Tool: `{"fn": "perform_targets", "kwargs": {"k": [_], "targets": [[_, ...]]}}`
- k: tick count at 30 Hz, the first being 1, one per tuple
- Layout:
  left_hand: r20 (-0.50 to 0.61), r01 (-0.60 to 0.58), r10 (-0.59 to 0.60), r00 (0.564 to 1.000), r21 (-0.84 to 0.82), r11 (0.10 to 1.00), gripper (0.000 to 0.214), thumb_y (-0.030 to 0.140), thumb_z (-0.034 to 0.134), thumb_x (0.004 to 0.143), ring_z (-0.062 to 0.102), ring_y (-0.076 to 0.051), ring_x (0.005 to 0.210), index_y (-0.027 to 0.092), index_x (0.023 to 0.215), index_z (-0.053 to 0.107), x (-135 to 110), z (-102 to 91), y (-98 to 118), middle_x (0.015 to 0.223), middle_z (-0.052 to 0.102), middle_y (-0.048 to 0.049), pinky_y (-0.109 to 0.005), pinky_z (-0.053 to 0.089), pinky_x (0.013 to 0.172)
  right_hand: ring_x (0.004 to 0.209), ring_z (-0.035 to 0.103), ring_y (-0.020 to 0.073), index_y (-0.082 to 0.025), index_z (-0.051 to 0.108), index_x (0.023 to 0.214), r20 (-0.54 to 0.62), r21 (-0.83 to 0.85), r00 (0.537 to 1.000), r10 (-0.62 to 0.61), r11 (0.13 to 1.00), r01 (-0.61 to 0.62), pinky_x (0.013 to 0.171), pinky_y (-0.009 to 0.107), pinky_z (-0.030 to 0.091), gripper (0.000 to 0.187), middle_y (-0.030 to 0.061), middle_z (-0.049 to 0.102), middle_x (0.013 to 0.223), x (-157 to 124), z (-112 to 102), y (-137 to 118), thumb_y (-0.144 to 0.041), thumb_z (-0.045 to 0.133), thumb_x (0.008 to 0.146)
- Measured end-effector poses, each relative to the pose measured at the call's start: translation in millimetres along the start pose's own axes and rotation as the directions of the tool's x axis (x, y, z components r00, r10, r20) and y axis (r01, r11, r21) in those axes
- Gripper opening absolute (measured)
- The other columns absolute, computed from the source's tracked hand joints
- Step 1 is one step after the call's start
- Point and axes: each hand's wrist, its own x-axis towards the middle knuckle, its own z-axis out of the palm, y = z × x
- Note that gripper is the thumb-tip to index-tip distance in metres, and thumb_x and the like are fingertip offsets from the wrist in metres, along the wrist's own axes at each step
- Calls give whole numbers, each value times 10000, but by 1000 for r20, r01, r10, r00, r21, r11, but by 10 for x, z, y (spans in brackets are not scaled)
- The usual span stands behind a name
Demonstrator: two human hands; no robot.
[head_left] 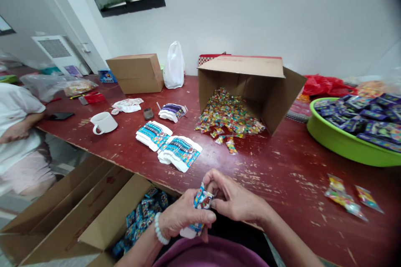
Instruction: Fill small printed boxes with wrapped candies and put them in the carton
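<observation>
A small blue printed carton [203, 200] is in my left hand [184, 216], the fingers wrapped round it and the thumb across its front. My right hand [233, 198] is closed, with fingertips pinched at the carton's upper end; whether anything else is between them is hidden. Ahead on the table lie stacks of flattened blue cartons [181, 151] and a stack of purple ones [173, 112]. Small wrapped candies [230, 112] spill from a cardboard box [269, 96] lying on its side. Below the table edge on the left, an open box [103, 225] holds many blue cartons [145, 212].
A green basin [351, 148] of purple packs stands at the right, with a few loose candy packets [346, 202] in front. A white mug [104, 123], a closed cardboard box [136, 74] and a white plastic bag [174, 66] are at the left. Another person [19, 133] sits far left.
</observation>
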Motion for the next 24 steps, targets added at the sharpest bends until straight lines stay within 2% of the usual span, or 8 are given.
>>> {"fn": "perform_targets", "kwargs": {"k": [2, 5, 9, 11, 14, 18, 21, 24], "targets": [[-124, -52, 51, 991, -2, 999, 287, 376, 757, 719, 609, -133, 461, 142, 811, 619, 21, 9, -6, 640, 631, -19, -216, 466, 466, 625, 549, 105, -240, 456, 1148, -120, -9, 993, 0, 1000, -1, 552, 209, 404, 433, -34, 615, 838, 22, 39, 20, -71, 571, 766], [-275, -104, 100, 956, -1, 995, 321, 432, 716, 765, 602, -130, 456, 131, 817, 616, 50, 17, -28, 657, 631, -32, -219, 462, 455, 555, 463, 87, -234, 469, 1228, -346, -45, 938, 32, 998, -50, 505, 208, 358, 496, -31, 591, 848, 64, 91, 49, -159, 651, 772], [-287, -155, 148, 946, -5, 988, 384, 491, 696, 769, 608, -144, 504, 118, 829, 628, 66, 24, -47, 677, 628, -40, -238, 468, 480, 584, 517, 107, -180, 649, 939, -305, 51, 951, 54, 998, -40, 523, 233, 399, 195, 17, 607, 870, 138, 145, 99, -351, 619, 850], [-303, -201, 212, 929, 69, 977, 361, 472, 693, 783, 625, -147, 630, 123, 863, 645, 60, 5, -47, 747, 649, -44, -242, 495, 583, 611, 546, 127, -167, 652, 793, -312, 91, 949, 48, 996, -21, 560, 244, 425, 253, 19, 616, 801, 173, 159, 127, -402, 596, 871], [-362, -269, 331, 871, 211, 940, 299, 374, 709, 797, 618, -164, 866, 147, 982, 650, 38, -46, -62, 929, 680, -51, -252, 497, 780, 662, 565, 148, -165, 645, 744, -399, 47, 916, 36, 999, -19, 623, 249, 438, 279, 8, 628, 714, 211, 156, 165, -407, 603, 876], [-475, -339, 333, 815, 77, 938, 425, 312, 729, 778, 643, -189, 879, 176, 1134, 540, 26, -52, -137, 1011, 691, -72, -308, 534, 779, 811, 629, 186, -183, 670, 956, -419, 105, 907, 40, 994, 5, 734, 277, 483, 218, 32, 701, 883, 241, 191, 239, -377, 591, 899], [-543, -405, 328, 773, -25, 914, 659, 288, 732, 781, 672, -196, 844, 250, 1325, 362, 46, 12, -196, 1027, 696, -69, -323, 555, 727, 822, 648, 180, -233, 530, 1210, -506, 238, 860, 63, 969, 69, 769, 292, 502, 365, 4, 694, 879, 255, 304, 304, -336, 638, 876], [-582, -468, 378, 720, -5, 884, 761, 258, 706, 811, 662, -206, 1005, 329, 1417, 251, 81, 73, -232, 1173, 660, -66, -341, 534, 858, 859, 656, 178, -256, 470, 1236, -569, 334, 818, 82, 932, 138, 795, 297, 509, 421, 8, 692, 934, 264, 435, 316, -304, 657, 863]]}}
